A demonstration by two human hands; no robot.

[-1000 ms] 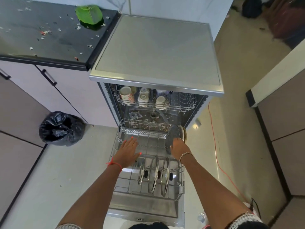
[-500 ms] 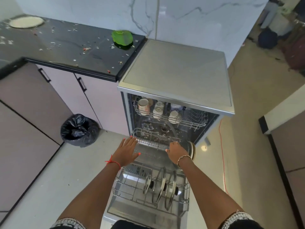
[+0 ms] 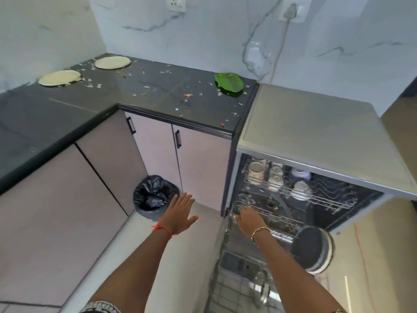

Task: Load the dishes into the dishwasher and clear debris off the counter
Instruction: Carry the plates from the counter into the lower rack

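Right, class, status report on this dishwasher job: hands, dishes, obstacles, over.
Left grip open, in the air. Right grip holds lower rack. Cups in upper rack; crumbs on counter. Nothing seen blocking the rack.

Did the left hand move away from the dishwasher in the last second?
Yes. The left hand has left the lower rack and swung leftward, clear of the dishwasher, now open over the floor near the black bin bag.

Your left hand (image 3: 180, 213) wore a red thread (image 3: 161, 229), your right hand (image 3: 249, 219) a gold bracelet (image 3: 260, 230). Beyond them the surface (image 3: 158, 96) was black, flecked white and pink, under a green plate (image 3: 229, 83). Just beyond your left hand, the bin bag (image 3: 153, 195) was black.
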